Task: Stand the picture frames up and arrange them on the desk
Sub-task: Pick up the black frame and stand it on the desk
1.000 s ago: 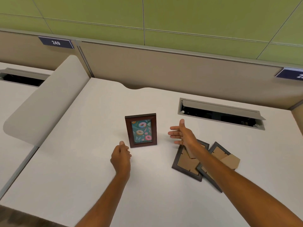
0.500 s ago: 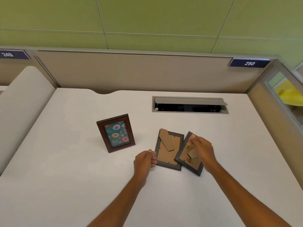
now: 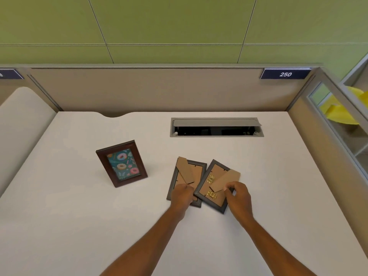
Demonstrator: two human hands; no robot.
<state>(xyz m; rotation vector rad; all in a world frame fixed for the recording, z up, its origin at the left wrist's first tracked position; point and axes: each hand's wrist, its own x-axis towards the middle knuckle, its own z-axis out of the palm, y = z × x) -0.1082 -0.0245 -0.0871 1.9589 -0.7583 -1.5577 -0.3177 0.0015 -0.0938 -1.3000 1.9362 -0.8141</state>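
Observation:
A dark brown picture frame with a doughnut picture [image 3: 121,163] stands upright on the white desk [image 3: 79,206], left of centre. Two dark frames lie face down to its right, cardboard backs and easel flaps showing. My left hand [image 3: 182,196] rests on the near end of the left flat frame [image 3: 196,170]. My right hand [image 3: 238,194] pinches the right edge of the right flat frame [image 3: 211,188], near its raised cardboard flap, and this frame overlaps the left one.
An open grey cable hatch [image 3: 216,127] is set into the desk behind the flat frames. A beige partition [image 3: 159,88] with a "250" label [image 3: 285,74] closes the back; a side panel and shelf with a yellow object [image 3: 338,110] stand at right.
Both hands left the upright frame and moved right onto the two flat frames. The left hand went from beside the left frame onto it; the right slid to the right frame's edge.

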